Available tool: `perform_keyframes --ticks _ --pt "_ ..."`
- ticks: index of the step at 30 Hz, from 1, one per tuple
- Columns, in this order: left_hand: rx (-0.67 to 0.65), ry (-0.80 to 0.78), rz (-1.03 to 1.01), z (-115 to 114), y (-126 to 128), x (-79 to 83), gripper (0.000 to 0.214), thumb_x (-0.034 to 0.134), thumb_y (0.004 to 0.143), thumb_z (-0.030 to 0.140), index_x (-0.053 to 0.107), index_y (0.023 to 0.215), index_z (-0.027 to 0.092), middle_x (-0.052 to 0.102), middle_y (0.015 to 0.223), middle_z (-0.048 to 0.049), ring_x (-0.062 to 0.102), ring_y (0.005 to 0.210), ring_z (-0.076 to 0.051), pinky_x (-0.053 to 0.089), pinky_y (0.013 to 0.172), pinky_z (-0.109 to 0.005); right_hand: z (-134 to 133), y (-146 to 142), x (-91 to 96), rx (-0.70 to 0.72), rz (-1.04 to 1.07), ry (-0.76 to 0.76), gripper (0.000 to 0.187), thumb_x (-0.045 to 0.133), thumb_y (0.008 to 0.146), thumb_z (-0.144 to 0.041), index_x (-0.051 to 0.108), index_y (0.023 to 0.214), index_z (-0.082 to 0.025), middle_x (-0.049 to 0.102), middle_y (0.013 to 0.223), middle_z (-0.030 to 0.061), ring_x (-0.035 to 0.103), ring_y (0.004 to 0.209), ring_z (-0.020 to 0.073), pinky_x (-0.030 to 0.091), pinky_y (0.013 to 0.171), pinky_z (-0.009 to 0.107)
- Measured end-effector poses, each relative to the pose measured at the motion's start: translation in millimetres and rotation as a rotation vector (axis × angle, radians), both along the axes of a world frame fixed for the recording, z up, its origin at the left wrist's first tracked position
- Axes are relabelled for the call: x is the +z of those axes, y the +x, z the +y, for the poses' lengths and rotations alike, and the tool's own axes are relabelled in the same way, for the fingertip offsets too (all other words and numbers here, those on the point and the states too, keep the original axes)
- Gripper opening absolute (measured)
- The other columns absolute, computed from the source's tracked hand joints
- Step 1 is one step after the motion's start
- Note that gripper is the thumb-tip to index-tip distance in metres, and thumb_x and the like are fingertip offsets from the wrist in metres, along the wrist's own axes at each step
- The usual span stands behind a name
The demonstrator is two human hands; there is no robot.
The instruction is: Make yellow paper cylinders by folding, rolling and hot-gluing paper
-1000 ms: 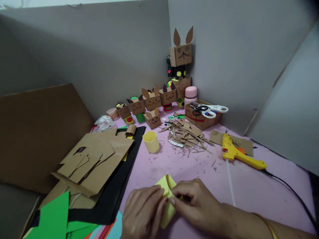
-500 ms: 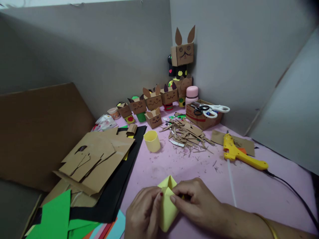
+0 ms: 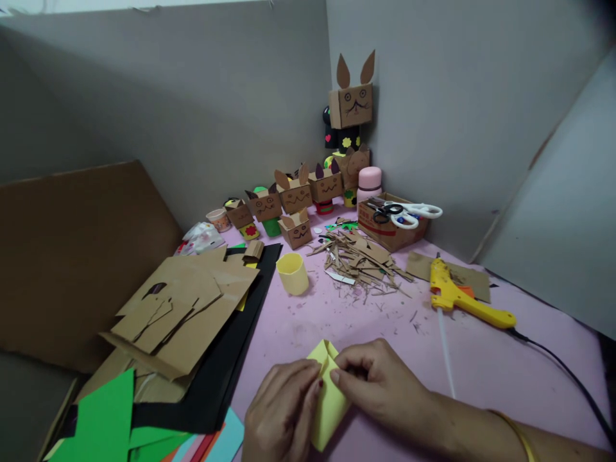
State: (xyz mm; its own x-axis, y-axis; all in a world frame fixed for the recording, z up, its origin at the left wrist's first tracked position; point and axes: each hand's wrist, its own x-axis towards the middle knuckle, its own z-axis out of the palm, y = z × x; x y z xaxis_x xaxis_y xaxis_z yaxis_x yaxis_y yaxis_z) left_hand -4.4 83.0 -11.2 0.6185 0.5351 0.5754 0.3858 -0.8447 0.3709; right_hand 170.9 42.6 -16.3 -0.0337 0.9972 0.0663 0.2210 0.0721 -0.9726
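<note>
A folded piece of yellow paper [image 3: 328, 403] lies on the pink table [image 3: 481, 366] near its front edge. My left hand [image 3: 283, 414] pinches its left side with curled fingers. My right hand [image 3: 380, 385] grips its right side, thumb and fingers closed on a fold. The two hands almost touch over the paper, and a pointed corner sticks out beyond them. Part of the sheet is hidden under my fingers.
A yellow paper cup [image 3: 292, 273] stands ahead, brown cardboard scraps [image 3: 359, 260] behind it. A yellow glue gun [image 3: 462, 298] with cord lies at the right. Cardboard sheets [image 3: 183, 308] on black paper and coloured paper [image 3: 103, 423] fill the left. Cardboard animal boxes [image 3: 293, 199] and a box with scissors [image 3: 397, 218] stand at the back.
Both hands stayed on the yellow paper and kept working its fold; the sheet shifted a little under the fingers and its tip now lies flatter. Nothing else moved.
</note>
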Motion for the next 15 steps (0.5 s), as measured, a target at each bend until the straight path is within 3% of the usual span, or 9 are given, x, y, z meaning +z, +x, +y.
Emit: perform_keyframes --ticks 6,15 --pt "0.076 0.000 0.017 -1.7 -0.6 -0.5 0.018 0.058 0.080 0.010 0.059 0.095 0.018 0.066 0.086 -0.0059 0.063 0.081 -0.016 0.053 0.069 -0.027 0.5 0.1 -2.3 -0.008 -0.004 0.012 0.021 0.049 0.077 -0.020 0.063 0.063 -0.013 0.046 0.053 -0.0040 0.039 0.051 0.0087 0.034 0.050 0.020" --pt "0.061 0.020 0.026 0.0 -0.6 0.6 0.017 0.054 0.081 0.009 0.059 0.094 0.018 0.067 0.084 -0.0056 0.064 0.078 -0.016 0.053 0.068 -0.026 2.1 -0.6 0.7 -0.012 0.005 -0.003 0.020 0.050 0.076 -0.020 0.063 0.062 -0.013 0.047 0.053 -0.0037 0.040 0.050 0.0090 0.035 0.050 0.021"
